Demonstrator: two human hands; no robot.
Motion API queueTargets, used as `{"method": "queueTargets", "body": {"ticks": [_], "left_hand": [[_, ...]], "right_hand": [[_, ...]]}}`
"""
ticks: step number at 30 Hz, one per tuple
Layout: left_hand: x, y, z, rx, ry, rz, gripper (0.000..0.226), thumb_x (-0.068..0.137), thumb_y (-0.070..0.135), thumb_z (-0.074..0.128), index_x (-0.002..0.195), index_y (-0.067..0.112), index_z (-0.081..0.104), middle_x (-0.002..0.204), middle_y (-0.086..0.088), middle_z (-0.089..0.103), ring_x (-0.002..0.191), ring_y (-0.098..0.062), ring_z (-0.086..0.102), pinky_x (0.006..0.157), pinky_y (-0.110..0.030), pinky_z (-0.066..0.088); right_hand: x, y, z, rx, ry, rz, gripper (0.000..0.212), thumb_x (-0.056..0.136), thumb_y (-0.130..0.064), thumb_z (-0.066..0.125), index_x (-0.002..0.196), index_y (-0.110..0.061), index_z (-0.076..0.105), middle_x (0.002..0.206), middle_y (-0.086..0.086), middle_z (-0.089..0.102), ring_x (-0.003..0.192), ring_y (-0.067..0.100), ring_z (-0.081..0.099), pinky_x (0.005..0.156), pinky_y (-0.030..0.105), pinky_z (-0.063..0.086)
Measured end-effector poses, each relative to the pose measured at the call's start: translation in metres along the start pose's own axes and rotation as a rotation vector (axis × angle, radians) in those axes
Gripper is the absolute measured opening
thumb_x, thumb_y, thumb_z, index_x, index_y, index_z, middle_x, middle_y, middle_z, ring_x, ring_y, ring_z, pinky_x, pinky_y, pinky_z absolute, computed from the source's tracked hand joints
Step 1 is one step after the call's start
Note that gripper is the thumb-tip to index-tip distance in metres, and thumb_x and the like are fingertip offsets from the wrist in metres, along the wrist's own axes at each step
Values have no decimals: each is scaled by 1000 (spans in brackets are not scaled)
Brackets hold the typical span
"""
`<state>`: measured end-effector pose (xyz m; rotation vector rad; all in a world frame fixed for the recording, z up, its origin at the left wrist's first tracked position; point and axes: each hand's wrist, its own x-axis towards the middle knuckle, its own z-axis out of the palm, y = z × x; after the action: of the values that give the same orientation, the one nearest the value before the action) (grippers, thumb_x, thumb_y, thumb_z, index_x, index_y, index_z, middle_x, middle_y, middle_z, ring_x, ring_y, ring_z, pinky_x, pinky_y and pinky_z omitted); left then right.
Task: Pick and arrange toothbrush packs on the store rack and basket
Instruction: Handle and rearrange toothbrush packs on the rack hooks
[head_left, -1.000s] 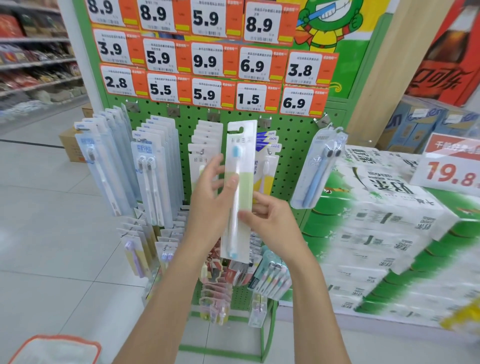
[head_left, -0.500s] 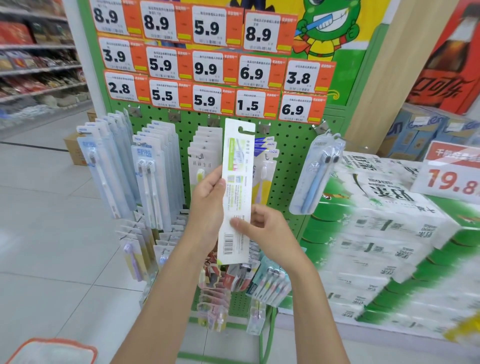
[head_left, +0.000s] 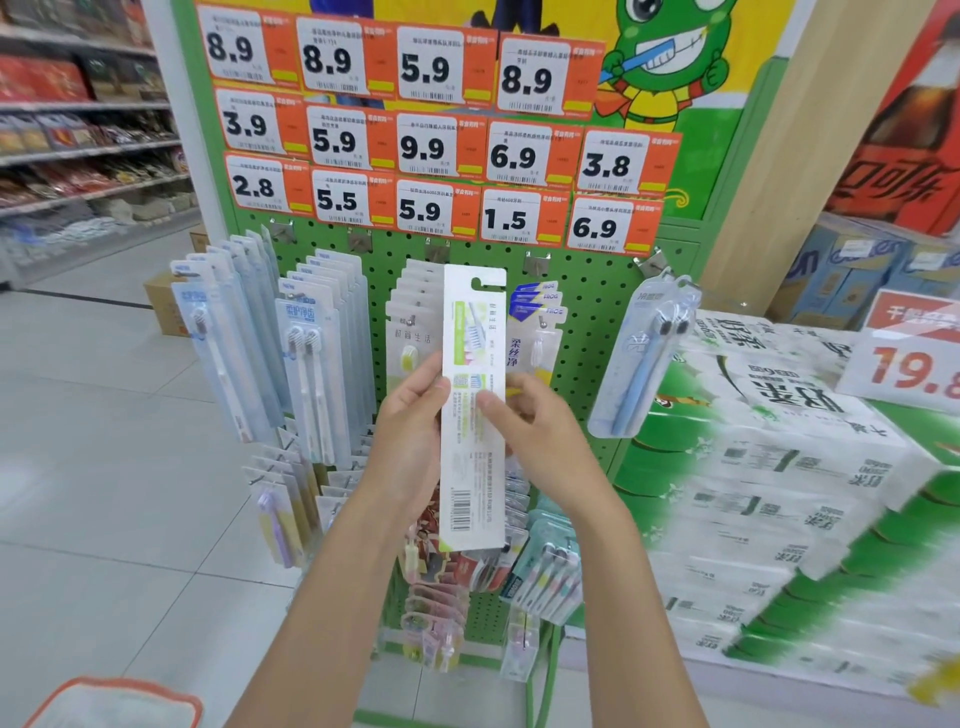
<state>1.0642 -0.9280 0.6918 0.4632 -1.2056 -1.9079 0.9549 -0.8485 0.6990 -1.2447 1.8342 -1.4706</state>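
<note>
Both hands up at centre frame on one toothbrush pack; pack upright, printed back with barcode facing the camera, hook slot at top; it sits in front of the green pegboard rack, just below the row of orange price tags. Left hand curled around the pack's left edge, thumb pressed on the card face, other fingers hidden behind it; right hand partly closed, thumb on the card's right edge at mid-height, fingers behind, slightly motion-blurred. Pack held clear of the hooks, not hanging on any peg that I can see. Hanging packs fill the pegs at left of centre; a blue twin-brush pack hangs tilted at right of centre. Stacked tissue cases fill the right side. Orange-rimmed basket corner at lower left, on the floor tiles; contents can't be made out.
</note>
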Motion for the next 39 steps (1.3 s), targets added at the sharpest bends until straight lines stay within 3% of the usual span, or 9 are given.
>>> {"method": "queueTargets", "body": {"ticks": [5, 8, 11, 15, 21, 26, 30, 35, 39], "left_hand": [[-1, 4, -5, -44, -68, -3, 36, 102, 7, 40, 132, 18, 58, 121, -7, 70, 106, -19, 67, 93, -37, 54], [0, 7, -10, -55, -53, 13, 31, 101, 10, 43, 123, 18, 63, 116, -4, 72, 103, -15, 68, 89, -33, 56], [-1, 8, -11, 181, -47, 83, 18, 96, 10, 57, 100, 19, 72, 104, 1, 74, 101, -14, 67, 89, -37, 53], [3, 6, -14, 463, 38, 251, 32, 85, 2, 70, 68, 28, 63, 93, -2, 68, 99, -9, 63, 98, -35, 47], [8, 6, -27, 397, 225, 255, 17, 88, -4, 63, 88, 13, 62, 101, 0, 71, 99, -4, 66, 90, -21, 50], [14, 13, -36, 364, 300, 266, 34, 95, 0, 51, 117, 21, 66, 114, 11, 68, 103, 3, 63, 88, -17, 50], [15, 18, -40, 361, 257, 283, 43, 96, -3, 45, 116, 28, 65, 113, 16, 69, 106, 6, 62, 86, -11, 49], [18, 21, -44, 380, 178, 281, 47, 97, -2, 43, 118, 34, 63, 118, 22, 67, 113, 6, 59, 94, -12, 47], [28, 22, -47, 416, 180, 304, 40, 97, 0, 49, 126, 26, 62, 120, 19, 66, 107, 10, 60, 86, -8, 47]], "right_hand": [[14, -14, 9, -244, 200, -192, 62, 92, -23, 65, 144, -34, 34, 106, -13, 61, 75, 4, 61, 73, 28, 52], [14, -19, 14, -267, 166, -237, 64, 94, -34, 61, 151, -30, 31, 128, -11, 56, 98, 9, 61, 91, 34, 50], [10, -27, 20, -148, 73, -206, 38, 97, -47, 52, 128, -25, 51, 96, -20, 61, 84, -5, 58, 75, 24, 45], [13, -24, 23, -33, 73, -215, 18, 103, -32, 46, 91, -22, 53, 71, -14, 48, 62, -7, 47, 62, 16, 35], [25, -1, 33, 104, 55, -202, 20, 102, -22, 49, 122, -22, 50, 114, -7, 65, 105, 6, 60, 92, 28, 47], [36, 1, 53, 203, 5, -172, 20, 101, -13, 49, 119, -21, 52, 116, -1, 68, 109, 16, 63, 94, 31, 50], [49, 4, 64, 209, -8, -155, 23, 99, -13, 50, 122, -18, 52, 120, 2, 66, 111, 17, 63, 96, 36, 50], [56, 1, 68, 180, 14, -152, 27, 100, -13, 50, 127, -14, 53, 119, -2, 65, 106, 3, 61, 86, 16, 47], [62, 1, 72, 174, 38, -153, 27, 101, -18, 51, 128, -16, 54, 120, -3, 66, 109, 8, 62, 93, 25, 50]]}}
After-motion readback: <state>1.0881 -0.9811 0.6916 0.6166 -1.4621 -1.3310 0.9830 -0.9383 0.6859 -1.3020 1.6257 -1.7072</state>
